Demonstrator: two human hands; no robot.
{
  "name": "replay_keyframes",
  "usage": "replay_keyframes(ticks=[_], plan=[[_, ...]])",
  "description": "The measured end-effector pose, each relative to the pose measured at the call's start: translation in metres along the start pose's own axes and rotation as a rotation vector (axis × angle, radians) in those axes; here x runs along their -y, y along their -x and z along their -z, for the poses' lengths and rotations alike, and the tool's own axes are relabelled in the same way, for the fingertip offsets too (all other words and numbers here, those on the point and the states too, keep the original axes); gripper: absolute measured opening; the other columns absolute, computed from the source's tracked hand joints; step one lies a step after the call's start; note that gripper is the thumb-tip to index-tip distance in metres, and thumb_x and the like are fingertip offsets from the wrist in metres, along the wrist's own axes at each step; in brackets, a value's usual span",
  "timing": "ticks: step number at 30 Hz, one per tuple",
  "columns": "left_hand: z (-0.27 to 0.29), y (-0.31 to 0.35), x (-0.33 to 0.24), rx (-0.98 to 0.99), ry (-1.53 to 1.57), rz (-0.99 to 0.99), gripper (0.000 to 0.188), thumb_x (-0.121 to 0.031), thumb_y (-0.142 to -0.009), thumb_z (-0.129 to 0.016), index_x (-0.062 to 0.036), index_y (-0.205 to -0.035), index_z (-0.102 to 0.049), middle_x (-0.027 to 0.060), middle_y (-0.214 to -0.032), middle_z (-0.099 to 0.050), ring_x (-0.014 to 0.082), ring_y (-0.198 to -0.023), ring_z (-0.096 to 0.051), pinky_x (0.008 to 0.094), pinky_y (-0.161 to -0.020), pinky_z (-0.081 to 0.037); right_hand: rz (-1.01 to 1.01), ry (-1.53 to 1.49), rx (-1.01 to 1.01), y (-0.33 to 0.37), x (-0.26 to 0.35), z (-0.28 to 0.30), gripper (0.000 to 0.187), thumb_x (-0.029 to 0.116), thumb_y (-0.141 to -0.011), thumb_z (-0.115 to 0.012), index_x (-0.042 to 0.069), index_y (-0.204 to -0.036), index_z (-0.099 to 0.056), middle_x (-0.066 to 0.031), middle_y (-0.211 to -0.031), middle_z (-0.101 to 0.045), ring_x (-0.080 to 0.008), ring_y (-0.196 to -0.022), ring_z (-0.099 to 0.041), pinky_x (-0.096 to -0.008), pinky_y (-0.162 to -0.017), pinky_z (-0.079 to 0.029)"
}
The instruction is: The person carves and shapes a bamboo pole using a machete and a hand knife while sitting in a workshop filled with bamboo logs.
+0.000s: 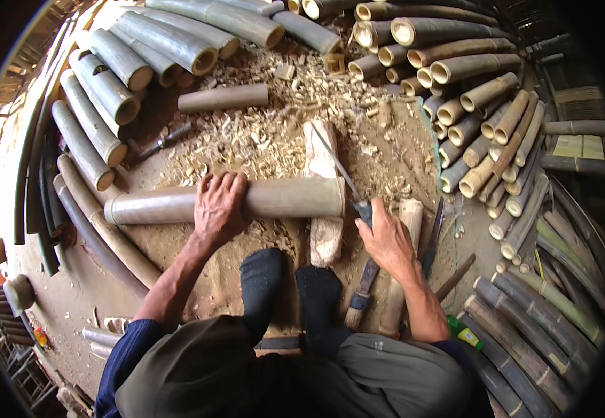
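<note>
A thick bamboo section point(292, 198) lies crosswise in front of my feet, its right end resting over a pale wooden block point(325, 245). My left hand point(220, 207) is wrapped over the middle of the bamboo from above. In my right hand point(388, 240) is the dark handle of a long, narrow-bladed knife point(333, 157). Its blade slants up and to the left, close by the bamboo's right end; whether it touches the rim I cannot tell. The cutting edge is too fine to make out.
Wood chips point(261, 143) cover the ground beyond the bamboo, with a loose brown bamboo piece point(223, 98) among them. Cut bamboo poles point(449, 66) are stacked at the far left, far right and near right. Another handled tool point(362, 292) lies beside my right foot point(318, 292).
</note>
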State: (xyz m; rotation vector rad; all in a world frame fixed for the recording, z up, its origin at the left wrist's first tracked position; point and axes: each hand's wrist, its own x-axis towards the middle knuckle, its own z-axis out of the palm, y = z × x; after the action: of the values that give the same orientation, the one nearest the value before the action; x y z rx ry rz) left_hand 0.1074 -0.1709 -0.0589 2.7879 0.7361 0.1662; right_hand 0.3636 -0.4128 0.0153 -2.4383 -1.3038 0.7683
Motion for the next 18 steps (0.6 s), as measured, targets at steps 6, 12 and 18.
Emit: replay_keyframes(ticks=[6, 12, 18], plan=[[0.003, -0.008, -0.003, -0.035, 0.021, 0.005, 0.069, -0.026, -0.067, -0.085, -0.0052, -0.126, -0.057, 0.0146, -0.122, -0.064, 0.0335, -0.126, -0.058, 0.0531, -0.113, -0.037, 0.417, -0.211, -0.471, 0.004, 0.025, 0.007, 0.019, 0.011, -0.100, -0.067, -0.002, -0.104, -0.054, -0.0195, -0.080, -0.069, -0.0329, -0.066, -0.073, -0.0443, -0.054, -0.059], [0.006, -0.009, -0.004, -0.029, -0.002, 0.006, 0.080, -0.030, -0.063, -0.091, -0.0048, -0.131, -0.056, 0.0151, -0.124, -0.065, 0.0350, -0.125, -0.059, 0.0525, -0.112, -0.039, 0.068, -0.030, -0.097, -0.003, 0.021, 0.005, 0.024, 0.008, -0.099, -0.066, -0.001, -0.110, -0.047, -0.0270, -0.078, -0.068, -0.0453, -0.066, -0.071, -0.0507, -0.056, -0.058], [0.000, -0.007, -0.003, -0.057, 0.010, 0.012, 0.077, -0.029, -0.064, -0.090, -0.0044, -0.129, -0.057, 0.0160, -0.127, -0.065, 0.0358, -0.127, -0.058, 0.0525, -0.113, -0.038, 0.434, -0.185, -0.492, 0.006, 0.031, 0.012, 0.025, 0.011, -0.100, -0.067, -0.003, -0.114, -0.053, -0.0205, -0.083, -0.069, -0.0331, -0.067, -0.074, -0.0434, -0.057, -0.059]])
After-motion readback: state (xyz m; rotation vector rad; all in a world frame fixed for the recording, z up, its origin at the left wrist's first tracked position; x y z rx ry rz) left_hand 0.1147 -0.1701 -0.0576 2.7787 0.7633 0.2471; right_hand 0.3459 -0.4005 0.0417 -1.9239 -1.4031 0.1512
